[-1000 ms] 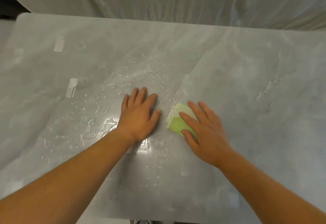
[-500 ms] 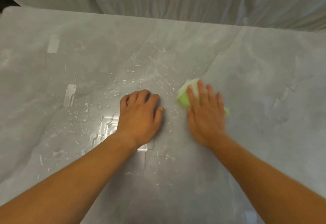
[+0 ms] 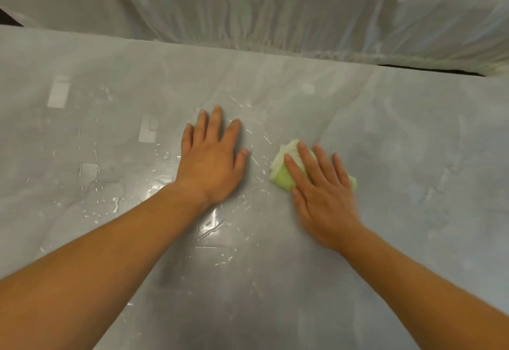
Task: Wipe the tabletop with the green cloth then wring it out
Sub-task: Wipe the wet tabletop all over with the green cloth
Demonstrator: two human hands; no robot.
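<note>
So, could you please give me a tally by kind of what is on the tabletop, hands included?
Green cloth: 1
Hands: 2, the left hand flat on the tabletop, the right hand pressing the cloth
Total: 3, not counting the scattered water drops, which are too many to count

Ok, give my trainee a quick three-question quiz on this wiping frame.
1. True or false: the left hand lies flat on the table.
2. Most water lies: A) left of the cloth, B) right of it, C) nowhere.
3. Has wringing started?
Key: 1 true. 2 A. 3 No: the right hand presses the cloth to the table.
</note>
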